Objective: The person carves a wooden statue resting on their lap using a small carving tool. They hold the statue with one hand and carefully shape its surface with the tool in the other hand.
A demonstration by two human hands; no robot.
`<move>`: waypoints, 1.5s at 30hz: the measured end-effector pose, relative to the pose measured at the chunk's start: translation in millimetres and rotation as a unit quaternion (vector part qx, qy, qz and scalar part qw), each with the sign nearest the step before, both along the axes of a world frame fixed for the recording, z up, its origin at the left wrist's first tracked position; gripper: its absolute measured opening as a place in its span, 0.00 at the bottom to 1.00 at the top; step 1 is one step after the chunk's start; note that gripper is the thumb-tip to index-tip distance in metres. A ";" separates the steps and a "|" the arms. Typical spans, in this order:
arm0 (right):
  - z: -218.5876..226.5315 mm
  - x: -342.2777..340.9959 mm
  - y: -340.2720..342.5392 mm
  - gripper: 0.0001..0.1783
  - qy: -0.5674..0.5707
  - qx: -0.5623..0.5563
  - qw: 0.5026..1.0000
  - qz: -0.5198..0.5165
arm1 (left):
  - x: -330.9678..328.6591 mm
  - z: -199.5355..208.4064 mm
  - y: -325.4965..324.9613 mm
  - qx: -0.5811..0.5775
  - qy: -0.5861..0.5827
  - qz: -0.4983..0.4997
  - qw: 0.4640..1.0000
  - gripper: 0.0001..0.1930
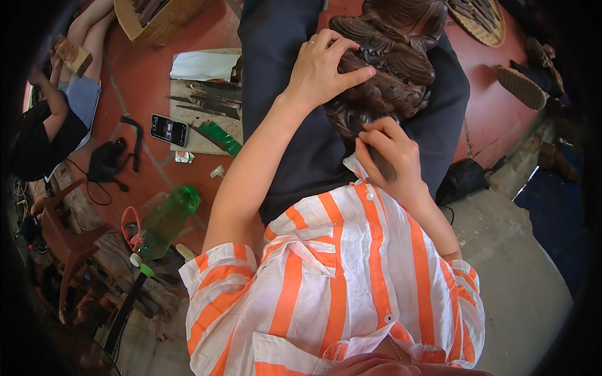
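Observation:
A dark brown wood carving with folded, rounded relief lies across my lap, its far end cut off by the upper edge of the head view. My left hand grips its left side, thumb laid over the carved surface and fingers curled around the edge. At the near end of the carving, my right hand has its fingers pinched together against the wood. A dark, narrow thing shows under the right palm; its kind cannot be made out.
On the red tiled floor to the left are a mat with dark flat tools, a phone and a green bottle. A round basket of tools stands at the far right. Another person sits at left, holding a wooden block.

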State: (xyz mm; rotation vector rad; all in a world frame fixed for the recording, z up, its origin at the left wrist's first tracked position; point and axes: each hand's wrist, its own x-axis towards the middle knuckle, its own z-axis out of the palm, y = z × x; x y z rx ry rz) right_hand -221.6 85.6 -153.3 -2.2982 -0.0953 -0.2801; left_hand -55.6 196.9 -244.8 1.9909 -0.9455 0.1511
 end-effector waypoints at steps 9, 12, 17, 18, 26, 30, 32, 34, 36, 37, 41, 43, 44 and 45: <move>10.9 5.2 -1.6 0.07 0.051 -0.003 0.999 0.000 | 0.0 -2.1 -0.2 0.000 -0.011 0.009 1.000 0.27; -0.6 13.1 1.9 0.07 0.046 0.010 0.999 0.007 | 0.2 -2.3 -0.3 -0.001 -0.002 0.005 1.000 0.27; 17.7 6.4 -5.4 0.06 0.105 -0.025 0.994 0.025 | 0.1 -3.7 1.6 -0.006 -0.007 0.014 1.000 0.28; 16.6 8.6 -4.8 0.06 0.086 -0.015 0.996 0.020 | 0.1 -3.5 0.5 -0.005 -0.006 0.012 1.000 0.28; 28.7 8.6 -20.2 0.05 0.136 0.001 0.990 0.048 | -0.8 -1.8 1.3 0.007 0.011 0.009 1.000 0.28; 44.3 7.5 -32.4 0.06 0.211 0.120 0.969 -0.040 | -2.5 11.3 5.9 -0.065 0.031 -0.012 0.997 0.22; 50.1 15.9 -35.0 0.07 0.222 0.146 0.963 -0.053 | -6.0 29.9 11.6 -0.136 0.035 -0.052 0.989 0.19; 54.5 25.3 -35.9 0.07 0.214 0.123 0.969 -0.021 | -19.5 58.7 21.1 -0.180 0.146 -0.158 0.960 0.18; 52.4 40.1 -34.7 0.07 0.160 0.022 0.985 0.062 | -32.6 74.8 24.9 -0.199 0.207 -0.234 0.929 0.19; 51.6 48.1 -33.9 0.07 0.130 -0.031 0.986 0.101 | -36.6 77.9 23.8 -0.205 0.219 -0.223 0.927 0.19; 47.9 69.2 -29.9 0.10 0.230 -0.138 0.954 0.134 | -38.3 78.7 26.4 -0.247 0.221 -0.165 0.929 0.14; 50.6 71.6 -28.7 0.13 0.228 -0.111 0.957 0.137 | -37.3 73.7 31.2 -0.296 0.241 -0.135 0.914 0.10; 47.2 71.9 -30.6 0.13 0.235 -0.101 0.956 0.145 | -36.0 72.5 33.5 -0.295 0.249 -0.119 0.915 0.07; 43.0 71.4 -33.4 0.13 0.243 -0.090 0.954 0.150 | -38.3 74.2 34.8 -0.277 0.282 -0.101 0.913 0.08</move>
